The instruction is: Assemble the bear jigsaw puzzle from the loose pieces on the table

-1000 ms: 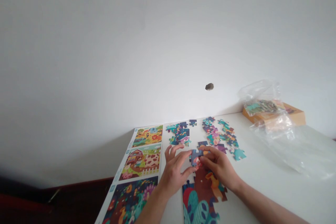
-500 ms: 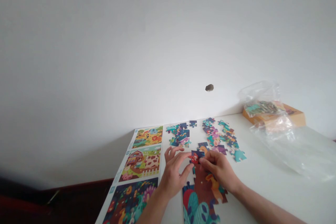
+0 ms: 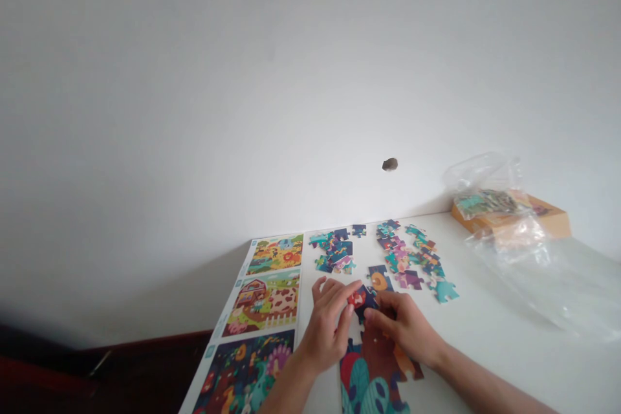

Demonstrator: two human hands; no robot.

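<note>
The left hand (image 3: 326, 328) and right hand (image 3: 406, 325) are pinching a red-and-blue puzzle piece (image 3: 359, 297), newly turned, at the assembled section's (image 3: 377, 356) far edge, so it is apparently still awaiting joining.

Here your right hand (image 3: 405, 323) covers part of the dark blue puzzle piece (image 3: 367, 297) and the upper right of the joined puzzle (image 3: 373, 372), which runs off the bottom edge. Your left forearm (image 3: 288, 385) hides a corner of the picture sheet (image 3: 228, 378), itself cut off below, its margin print too small to read. Over there, the crinkled plastic bag (image 3: 485, 171) blurs its contents and masks part of the box (image 3: 557, 223).
</note>
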